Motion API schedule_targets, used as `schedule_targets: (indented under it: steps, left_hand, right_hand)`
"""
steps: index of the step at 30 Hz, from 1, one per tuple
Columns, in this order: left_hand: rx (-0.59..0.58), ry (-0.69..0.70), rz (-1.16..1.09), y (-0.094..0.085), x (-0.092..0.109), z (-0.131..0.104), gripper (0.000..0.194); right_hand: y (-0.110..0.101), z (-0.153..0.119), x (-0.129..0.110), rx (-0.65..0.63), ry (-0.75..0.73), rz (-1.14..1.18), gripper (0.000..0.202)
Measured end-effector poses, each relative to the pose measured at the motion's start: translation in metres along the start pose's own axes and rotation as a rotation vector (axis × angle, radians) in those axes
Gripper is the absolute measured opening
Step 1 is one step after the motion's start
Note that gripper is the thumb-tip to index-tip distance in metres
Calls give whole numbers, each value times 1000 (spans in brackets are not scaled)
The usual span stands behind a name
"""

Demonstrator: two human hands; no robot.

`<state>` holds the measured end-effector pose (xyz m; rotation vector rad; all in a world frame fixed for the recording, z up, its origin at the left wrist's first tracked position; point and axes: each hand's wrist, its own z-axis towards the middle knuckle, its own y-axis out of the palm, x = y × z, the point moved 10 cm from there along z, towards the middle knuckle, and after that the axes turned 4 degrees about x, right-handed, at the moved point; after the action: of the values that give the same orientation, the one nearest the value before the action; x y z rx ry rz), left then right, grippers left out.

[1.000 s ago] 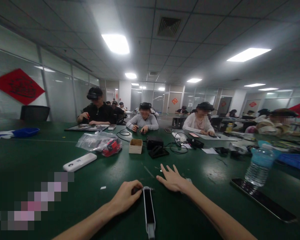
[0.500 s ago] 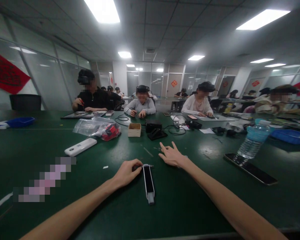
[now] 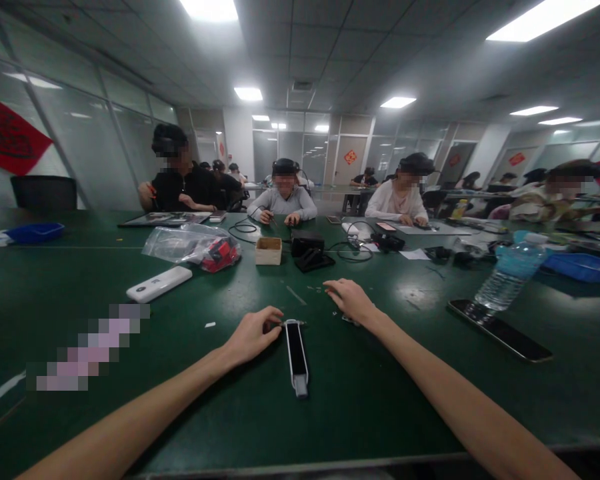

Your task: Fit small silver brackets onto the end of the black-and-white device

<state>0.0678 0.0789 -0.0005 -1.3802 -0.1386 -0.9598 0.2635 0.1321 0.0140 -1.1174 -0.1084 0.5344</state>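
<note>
A slim white handheld device (image 3: 297, 357) with a long black face lies on the green table (image 3: 205, 413), its grey end towards me. A thin metal piece crosses its far end; its kind is unclear. My left hand (image 3: 257, 333) rests just left of that end, fingers curled, a gap between thumb and forefinger. Whether the fingertips touch the metal piece cannot be told. Further right, my right hand (image 3: 353, 301) lies low over the table, fingers close together and pointing left, nothing visible in them. Small clear bits (image 3: 349, 319) lie beside its wrist.
Ahead stand a small open box (image 3: 269, 252), a black case (image 3: 307, 247) and a plastic bag with red items (image 3: 195, 248). A white oblong device (image 3: 160, 285) is to the left. On the right, a water bottle (image 3: 510, 273) stands by a phone (image 3: 500, 331). Several people sit opposite.
My right hand has drawn its spread fingers together and lowered them. The thumb and forefinger of my left hand have shifted slightly apart. The slim device keeps its place.
</note>
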Motion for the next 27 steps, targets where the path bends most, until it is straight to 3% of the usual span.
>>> schedule_targets:
  steps: [5,11,15,27]
  left_hand:
    - [8,0,15,1,-2,0,26]
    - [12,2,26,1,0,-1,25]
    - [28,-1,73,0,-1,0,24]
    - [152,54,147,-14,11,-5,28]
  right_hand:
    - [-14,-8,-17,87,-10,143,26]
    - [-38,-17,-66,157,-45,313,22]
    - [-39,-21,-91,168,-102,323,17]
    - [-26,-27,-98,205,-162,320,15]
